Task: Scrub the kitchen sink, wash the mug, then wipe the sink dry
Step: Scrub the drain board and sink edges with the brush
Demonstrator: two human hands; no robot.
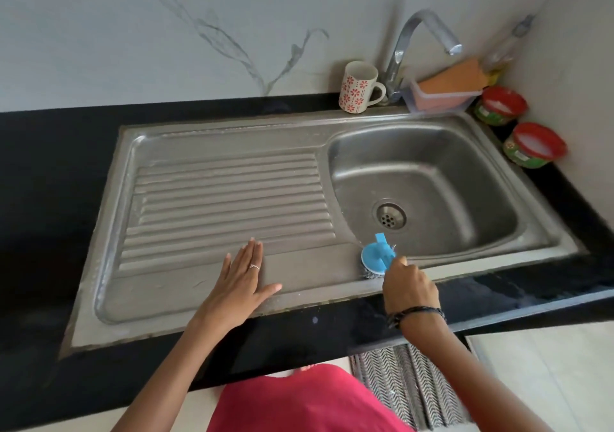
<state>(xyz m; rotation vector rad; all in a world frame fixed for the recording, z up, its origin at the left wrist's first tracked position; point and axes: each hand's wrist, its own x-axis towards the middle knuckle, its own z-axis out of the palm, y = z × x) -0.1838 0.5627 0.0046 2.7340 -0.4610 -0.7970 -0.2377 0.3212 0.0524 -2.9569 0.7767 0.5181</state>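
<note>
Pink clothing (299, 401) sits lowest in view, over the black surface (50, 232). Right hand (410, 287) has its grip curled round the handle of a blue scrubber (377, 255) — steel wool pressed on the sink (299, 132) rim at the basin's near-left corner. Left of that grip, left hand (241, 280) lies flat on the drainboard, fingers straight, holding nothing. Beyond the grip, past the drain (389, 216), the flowered mug (358, 86) stands upright beside the tap (403, 52) — orange cloth (453, 77) in a tub just right.

Soft even daylight, faint shadows; wide-angle bending at edges; slight motion blur, mild sheen on steel.
</note>
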